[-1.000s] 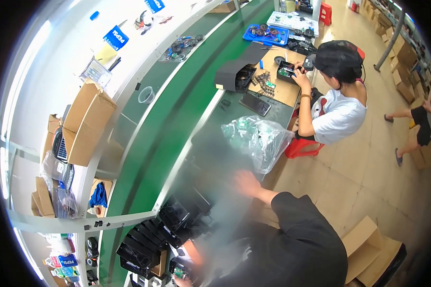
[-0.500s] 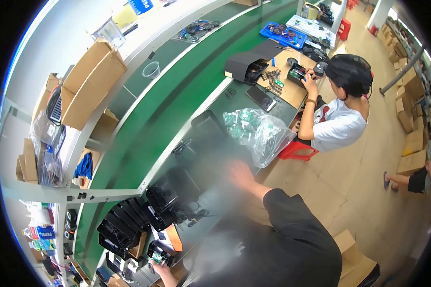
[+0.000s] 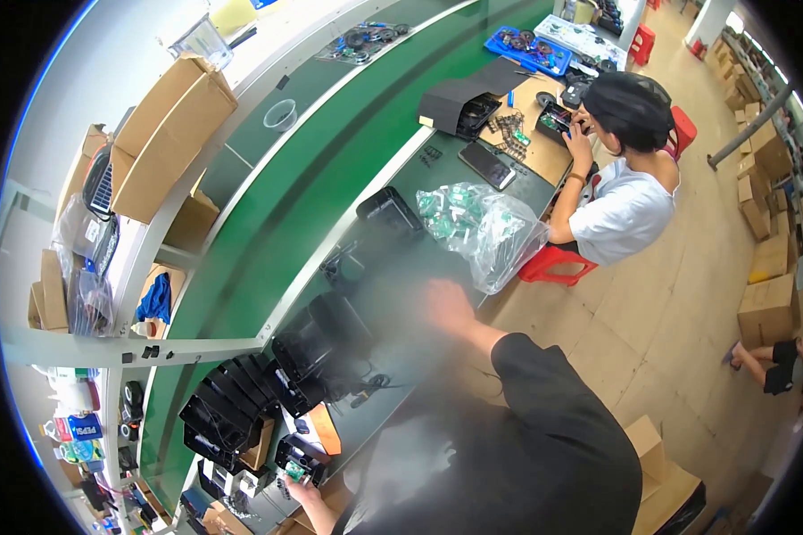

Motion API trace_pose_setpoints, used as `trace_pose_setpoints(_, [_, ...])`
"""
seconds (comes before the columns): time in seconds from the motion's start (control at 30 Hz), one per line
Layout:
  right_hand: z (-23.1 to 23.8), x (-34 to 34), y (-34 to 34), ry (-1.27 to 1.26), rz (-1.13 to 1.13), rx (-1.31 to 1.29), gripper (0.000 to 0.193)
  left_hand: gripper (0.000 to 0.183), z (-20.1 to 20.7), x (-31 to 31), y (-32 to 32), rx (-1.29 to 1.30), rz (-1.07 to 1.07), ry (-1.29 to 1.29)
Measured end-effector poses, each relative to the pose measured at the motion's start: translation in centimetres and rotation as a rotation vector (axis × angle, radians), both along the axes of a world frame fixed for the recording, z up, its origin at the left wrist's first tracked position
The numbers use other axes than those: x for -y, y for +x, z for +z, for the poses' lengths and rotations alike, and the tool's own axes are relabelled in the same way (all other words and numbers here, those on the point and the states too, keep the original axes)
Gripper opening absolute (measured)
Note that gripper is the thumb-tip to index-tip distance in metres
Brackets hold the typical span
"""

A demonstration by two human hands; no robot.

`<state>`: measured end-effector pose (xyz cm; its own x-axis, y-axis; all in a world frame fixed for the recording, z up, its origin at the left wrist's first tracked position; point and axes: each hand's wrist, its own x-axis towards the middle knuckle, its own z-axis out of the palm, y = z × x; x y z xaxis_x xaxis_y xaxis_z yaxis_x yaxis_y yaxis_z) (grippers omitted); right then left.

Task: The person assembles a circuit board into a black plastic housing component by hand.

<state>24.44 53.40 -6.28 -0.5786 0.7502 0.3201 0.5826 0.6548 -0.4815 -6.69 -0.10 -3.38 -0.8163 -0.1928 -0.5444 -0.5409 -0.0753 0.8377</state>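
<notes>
My left hand (image 3: 303,493) is closed at the near edge of a small black plastic housing (image 3: 302,456), which has a green circuit board (image 3: 295,471) inside. My right hand (image 3: 450,306) reaches out over the grey bench, its fingers lost in a hazy smear across the middle of the view. Whether it holds anything is hidden. Beyond it lies a clear plastic bag (image 3: 500,241) of green circuit boards. Black housings (image 3: 227,401) stand in a row beyond my left hand, and more (image 3: 317,334) sit partly under the haze.
A co-worker (image 3: 629,192) sits on a red stool (image 3: 558,266) at the right, both hands at an open black box (image 3: 558,120). A phone (image 3: 486,166) lies on the bench. A green conveyor belt (image 3: 268,209) runs along the far side. Cardboard boxes (image 3: 174,138) fill the shelf at left.
The whole view has shifted slightly. The co-worker's head and hands have moved closer to the black box. My right hand stays extended over the bench, and my left stays at the housing.
</notes>
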Motion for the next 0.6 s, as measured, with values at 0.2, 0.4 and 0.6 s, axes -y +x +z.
trace_pose_setpoints(0.2, [-0.8, 0.4, -0.8, -0.057, 0.044, 0.065, 0.028, 0.035, 0.8, 0.8, 0.9, -0.072, -0.122, 0.12])
trace_pose_setpoints(0.4, [0.6, 0.0, -0.9, -0.058, 0.042, 0.086, 0.03, 0.019, 1.1, -0.9, 0.5, -0.081, -0.039, 0.127])
trace_pose_setpoints(0.6, [0.3, -0.3, -0.4, 0.005, -0.001, 0.066, 0.031, 0.022, 2.6, -2.7, 2.3, -0.024, 0.032, 0.036])
